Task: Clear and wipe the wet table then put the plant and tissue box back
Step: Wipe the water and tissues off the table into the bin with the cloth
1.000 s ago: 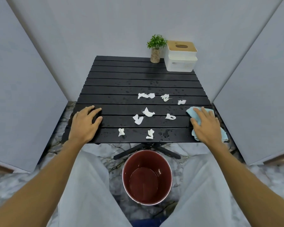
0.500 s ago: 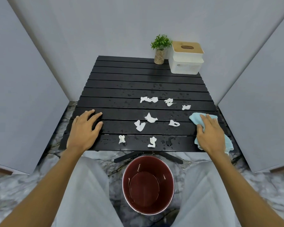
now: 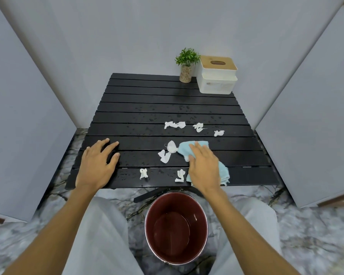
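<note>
A black slatted table (image 3: 147,104) carries water drops and several crumpled white tissue scraps (image 3: 174,125). My right hand (image 3: 204,167) presses flat on a light blue cloth (image 3: 222,172) near the front middle, and the cloth's leading edge touches a tissue scrap (image 3: 171,146). My left hand (image 3: 98,163) lies flat on the front left slats, fingers spread, holding nothing. At the far right corner stand a small green plant (image 3: 186,65) in a speckled pot and a white tissue box (image 3: 216,78) with a wooden lid.
A dark red bucket (image 3: 176,228) with a metal rim stands on the marble floor below the table's front edge, between my knees. Grey panels close in the table on the left, right and back.
My right hand has slid the blue cloth leftward from the table's right edge toward the middle, pushing into tissue scraps. My left hand has stayed in place.
</note>
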### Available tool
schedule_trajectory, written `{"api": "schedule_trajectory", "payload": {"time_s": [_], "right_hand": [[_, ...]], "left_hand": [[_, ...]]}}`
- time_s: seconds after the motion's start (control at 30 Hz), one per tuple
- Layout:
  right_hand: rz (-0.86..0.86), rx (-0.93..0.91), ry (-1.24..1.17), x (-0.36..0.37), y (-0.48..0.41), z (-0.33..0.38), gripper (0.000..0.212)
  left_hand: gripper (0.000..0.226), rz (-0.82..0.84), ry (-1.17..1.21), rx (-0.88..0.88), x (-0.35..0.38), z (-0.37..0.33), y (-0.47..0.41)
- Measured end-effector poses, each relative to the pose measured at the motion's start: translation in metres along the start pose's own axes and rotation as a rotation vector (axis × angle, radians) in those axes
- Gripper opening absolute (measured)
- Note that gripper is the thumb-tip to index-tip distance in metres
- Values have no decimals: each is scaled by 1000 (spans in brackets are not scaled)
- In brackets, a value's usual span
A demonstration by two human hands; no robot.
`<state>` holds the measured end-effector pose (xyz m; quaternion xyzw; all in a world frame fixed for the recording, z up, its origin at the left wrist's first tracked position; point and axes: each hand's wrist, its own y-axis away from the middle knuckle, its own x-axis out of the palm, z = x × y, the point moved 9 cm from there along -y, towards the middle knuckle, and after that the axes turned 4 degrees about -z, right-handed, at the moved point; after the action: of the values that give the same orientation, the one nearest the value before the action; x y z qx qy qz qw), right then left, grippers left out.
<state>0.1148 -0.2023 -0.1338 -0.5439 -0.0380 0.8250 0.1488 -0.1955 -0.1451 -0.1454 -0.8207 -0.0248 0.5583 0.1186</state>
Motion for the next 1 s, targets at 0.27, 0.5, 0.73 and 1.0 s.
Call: {"api": "schedule_trajectory", "payload": {"time_s": [0.27,0.5,0.73,1.0], "right_hand": [[-211,272,-531,-45,-9,-7,34],[-420,425,-418,-96,-62,-111,40],[-42,356,-43,-49,-96,-133,54],[-56,213,189,-29,-104,-133,49]], "left_hand": [[52,24,91,-39,-9,-1,-4],[41,-7,181,-22,-13,-9,-36],[44,32,121,0,8,-17,-60],[43,13,-1,44,18,-16,-63]]}}
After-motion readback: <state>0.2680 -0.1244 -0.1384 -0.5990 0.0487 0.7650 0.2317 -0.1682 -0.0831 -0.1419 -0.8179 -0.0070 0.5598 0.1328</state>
